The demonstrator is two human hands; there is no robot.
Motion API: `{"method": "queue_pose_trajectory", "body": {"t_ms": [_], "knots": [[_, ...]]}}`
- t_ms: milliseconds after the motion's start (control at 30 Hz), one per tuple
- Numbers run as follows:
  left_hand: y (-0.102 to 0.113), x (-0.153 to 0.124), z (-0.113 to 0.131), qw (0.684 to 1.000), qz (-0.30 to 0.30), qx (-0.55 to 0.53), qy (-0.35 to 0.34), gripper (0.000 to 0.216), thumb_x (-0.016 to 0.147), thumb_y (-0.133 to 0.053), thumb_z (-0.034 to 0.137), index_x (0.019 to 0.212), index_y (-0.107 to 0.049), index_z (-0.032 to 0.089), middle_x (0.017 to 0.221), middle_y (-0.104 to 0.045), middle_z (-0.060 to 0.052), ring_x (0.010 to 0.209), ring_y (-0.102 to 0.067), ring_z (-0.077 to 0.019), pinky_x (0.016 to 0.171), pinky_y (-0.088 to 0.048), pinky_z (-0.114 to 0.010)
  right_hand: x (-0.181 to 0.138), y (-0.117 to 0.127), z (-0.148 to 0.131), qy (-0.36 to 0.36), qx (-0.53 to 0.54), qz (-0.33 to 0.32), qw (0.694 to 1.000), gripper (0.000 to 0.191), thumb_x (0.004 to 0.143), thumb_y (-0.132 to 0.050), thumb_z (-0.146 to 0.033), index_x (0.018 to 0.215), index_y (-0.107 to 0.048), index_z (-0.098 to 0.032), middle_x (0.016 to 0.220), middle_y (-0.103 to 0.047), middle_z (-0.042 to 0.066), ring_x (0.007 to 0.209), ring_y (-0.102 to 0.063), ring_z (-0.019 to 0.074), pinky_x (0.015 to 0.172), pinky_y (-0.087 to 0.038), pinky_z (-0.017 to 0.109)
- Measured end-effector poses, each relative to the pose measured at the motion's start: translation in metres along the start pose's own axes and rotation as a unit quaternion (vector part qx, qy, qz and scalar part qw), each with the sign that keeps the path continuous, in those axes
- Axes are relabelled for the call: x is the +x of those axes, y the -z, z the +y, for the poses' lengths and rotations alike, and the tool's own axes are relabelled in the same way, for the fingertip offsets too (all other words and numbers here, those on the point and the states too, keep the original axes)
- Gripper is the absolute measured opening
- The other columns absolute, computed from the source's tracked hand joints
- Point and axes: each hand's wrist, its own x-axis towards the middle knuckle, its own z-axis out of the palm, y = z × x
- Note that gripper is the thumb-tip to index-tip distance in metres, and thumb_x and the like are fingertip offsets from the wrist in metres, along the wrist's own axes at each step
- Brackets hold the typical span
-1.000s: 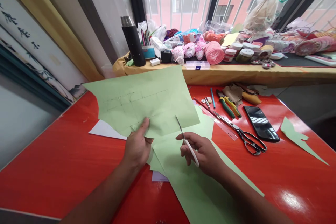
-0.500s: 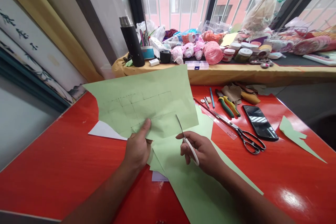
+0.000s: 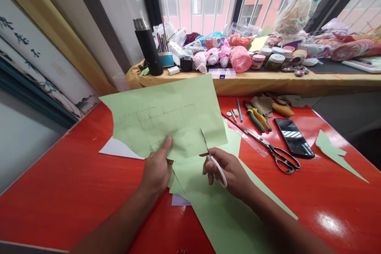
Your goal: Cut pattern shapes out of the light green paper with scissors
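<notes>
My left hand (image 3: 157, 168) pinches the lower edge of a light green paper sheet (image 3: 166, 115) and holds it up above the red table (image 3: 65, 182). Pencil lines form a grid of boxes on the sheet. My right hand (image 3: 230, 172) grips small white-handled scissors (image 3: 212, 158), blades pointing up at the sheet's lower edge, just right of my left thumb. Under both hands lies a larger piece of green paper (image 3: 220, 210).
Right of my hands lie a clear ruler (image 3: 250, 139), large black scissors (image 3: 275, 152), green-handled pliers (image 3: 257, 119), a blue pen (image 3: 239, 110), a black phone (image 3: 293, 137) and a green paper scrap (image 3: 336, 154). The window ledge holds a black flask (image 3: 147, 47), yarn, jars and bags.
The green sheet has turned slightly and come lower toward the scissors. The scissor blades now meet the sheet's lower edge. Both hands stayed almost in place.
</notes>
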Motion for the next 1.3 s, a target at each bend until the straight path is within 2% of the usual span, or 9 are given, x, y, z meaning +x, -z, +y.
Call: {"method": "queue_pose_trajectory", "body": {"t_ms": [100,333,700,1133,1300], "knots": [[-0.002,-0.001,0.001,1.000,0.002,-0.015,-0.001,0.025,0.080,-0.096,0.034,0.079,-0.081,0.014,0.073,-0.081,-0.006,0.069,-0.080,-0.0221,0.068,-0.064,-0.029,0.000,0.000,-0.003,0.000,-0.002,0.002,1.000,0.048,0.095,-0.071,-0.068,0.095,-0.066,-0.020,0.080,-0.068,0.001,0.058,-0.064,0.0145,0.060,-0.050,0.030],[-0.007,-0.004,0.002,0.999,-0.026,-0.045,-0.007,0.023,0.086,-0.091,0.032,0.091,-0.084,0.012,0.097,-0.086,-0.012,0.092,-0.083,-0.0260,0.088,-0.066,-0.032,-0.001,0.000,-0.005,0.001,0.022,-0.006,1.000,0.051,0.093,-0.072,-0.072,0.095,-0.067,-0.020,0.080,-0.069,0.001,0.057,-0.063,0.0140,0.058,-0.051,0.029],[-0.011,-0.007,-0.003,0.998,-0.029,-0.050,0.006,0.012,0.098,-0.079,0.025,0.099,-0.085,0.015,0.111,-0.086,-0.010,0.103,-0.082,-0.0222,0.087,-0.066,-0.027,-0.001,0.000,-0.009,0.013,-0.005,0.012,1.000,0.053,0.096,-0.067,-0.074,0.088,-0.066,-0.022,0.066,-0.065,-0.001,0.057,-0.063,0.0166,0.059,-0.051,0.030],[-0.017,-0.011,0.002,0.998,0.002,-0.060,0.011,0.026,0.106,-0.063,0.013,0.093,-0.085,0.013,0.103,-0.087,-0.010,0.086,-0.084,-0.0181,0.077,-0.067,-0.022,-0.001,-0.001,-0.009,0.001,0.014,0.016,1.000,0.051,0.096,-0.069,-0.071,0.088,-0.065,-0.021,0.069,-0.063,-0.002,0.055,-0.062,0.0144,0.058,-0.048,0.028],[-0.017,-0.011,0.001,0.998,-0.003,-0.057,0.012,0.024,0.106,-0.064,0.014,0.094,-0.085,0.013,0.101,-0.087,-0.010,0.088,-0.084,-0.0182,0.080,-0.067,-0.022,-0.001,-0.001,-0.007,0.000,0.016,0.018,1.000,0.050,0.097,-0.069,-0.070,0.089,-0.064,-0.020,0.072,-0.066,-0.001,0.053,-0.062,0.0131,0.056,-0.048,0.027]]}}
